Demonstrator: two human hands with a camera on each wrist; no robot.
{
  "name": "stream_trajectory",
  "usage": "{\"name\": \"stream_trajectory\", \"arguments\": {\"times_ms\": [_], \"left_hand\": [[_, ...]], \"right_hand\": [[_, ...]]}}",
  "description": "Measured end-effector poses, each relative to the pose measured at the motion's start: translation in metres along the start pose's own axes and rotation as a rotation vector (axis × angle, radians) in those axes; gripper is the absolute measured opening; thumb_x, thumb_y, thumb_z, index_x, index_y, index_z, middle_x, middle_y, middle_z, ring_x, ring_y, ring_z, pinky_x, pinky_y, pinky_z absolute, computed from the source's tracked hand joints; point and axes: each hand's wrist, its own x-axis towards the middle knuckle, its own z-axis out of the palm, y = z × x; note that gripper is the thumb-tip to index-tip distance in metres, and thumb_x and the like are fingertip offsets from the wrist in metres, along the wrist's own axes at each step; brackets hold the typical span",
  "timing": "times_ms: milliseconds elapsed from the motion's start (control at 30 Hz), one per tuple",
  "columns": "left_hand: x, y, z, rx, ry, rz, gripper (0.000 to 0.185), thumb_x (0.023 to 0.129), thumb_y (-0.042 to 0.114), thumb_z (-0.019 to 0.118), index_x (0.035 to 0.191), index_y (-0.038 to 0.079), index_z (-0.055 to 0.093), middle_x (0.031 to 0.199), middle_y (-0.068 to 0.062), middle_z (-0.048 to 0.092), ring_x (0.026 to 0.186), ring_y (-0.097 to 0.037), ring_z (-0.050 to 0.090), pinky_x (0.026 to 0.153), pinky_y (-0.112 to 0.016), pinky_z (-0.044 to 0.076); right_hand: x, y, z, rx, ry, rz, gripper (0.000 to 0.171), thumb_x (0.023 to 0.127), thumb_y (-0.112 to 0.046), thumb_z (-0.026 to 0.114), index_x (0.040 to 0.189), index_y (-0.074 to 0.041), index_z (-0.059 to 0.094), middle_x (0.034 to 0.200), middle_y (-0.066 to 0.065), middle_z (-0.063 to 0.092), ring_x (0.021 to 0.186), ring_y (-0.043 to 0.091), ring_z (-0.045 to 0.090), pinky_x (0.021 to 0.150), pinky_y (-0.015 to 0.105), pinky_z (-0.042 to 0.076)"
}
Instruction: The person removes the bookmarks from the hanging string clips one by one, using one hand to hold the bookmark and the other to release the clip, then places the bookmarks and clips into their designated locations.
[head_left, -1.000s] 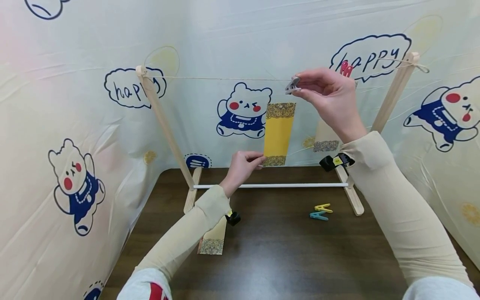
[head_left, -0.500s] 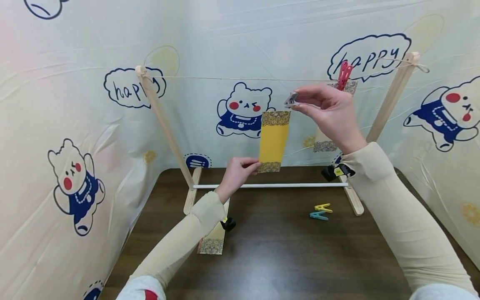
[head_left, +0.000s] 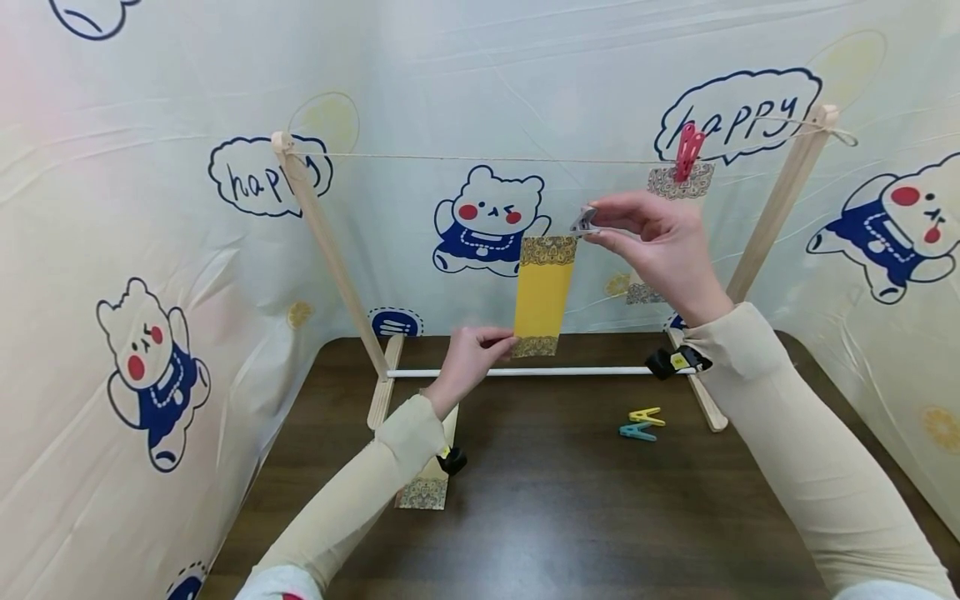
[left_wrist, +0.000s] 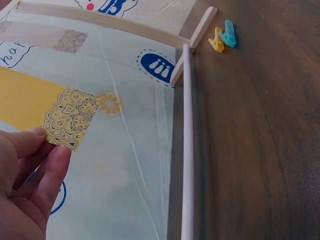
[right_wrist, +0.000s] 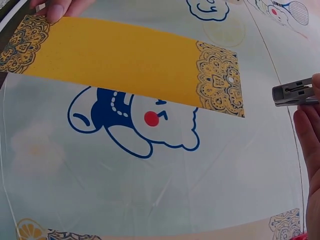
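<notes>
Head view shows a small wooden rack (head_left: 322, 242) on a dark table (head_left: 570, 508), a string (head_left: 465, 157) stretched between its posts. One job looks done — a red peg (head_left: 686, 152) already pins a patterned strip (head_left: 678, 182) to the string near the right post.

The yellow strip (head_left: 543, 293) is not yet hung. It stands upright in the air below the string, apart from it. The left hand (head_left: 467, 360) pinches its lower patterned corner between thumb and fingers, plain in the left wrist view (left_wrist: 30, 170). The right hand (head_left: 654, 243) holds a grey clip (head_left: 582, 222) pinched in its fingertips just beside the strip's top right corner; the right wrist view shows the clip (right_wrist: 295, 94) clear of the paper, not biting it.

Left to do, as I judge it — lift the strip to the string and clip it there. Another strip (head_left: 429, 483) lies on the table by the left forearm, and a yellow peg (head_left: 647, 414) and a blue peg (head_left: 637, 431) wait unused near the right foot.
</notes>
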Motion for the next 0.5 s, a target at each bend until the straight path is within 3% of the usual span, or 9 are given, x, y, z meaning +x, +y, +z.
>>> {"name": "stream_trajectory", "arguments": {"times_ms": [267,500], "left_hand": [[-0.006,-0.002,0.002,0.008,0.002,0.053,0.020,0.097,0.006,0.073,0.115,-0.001,0.078,0.111,-0.017,0.077,0.088,-0.024,0.077,0.076,-0.033,0.064],[-0.013,-0.006,0.003,0.071,-0.011,0.025,0.020,0.097,0.012,0.074,0.114,0.003,0.080,0.109,-0.012,0.078,0.087,-0.029,0.078,0.078,-0.031,0.064]], "right_hand": [[-0.009,0.002,-0.001,0.033,-0.001,0.006,0.032,0.091,0.014,0.071,0.122,0.006,0.072,0.117,0.007,0.077,0.101,0.013,0.075,0.089,0.023,0.059],[-0.019,0.004,-0.001,-0.004,-0.013,0.035,0.033,0.091,0.013,0.072,0.123,0.004,0.072,0.116,0.006,0.076,0.100,0.012,0.075,0.089,0.024,0.059]]}}
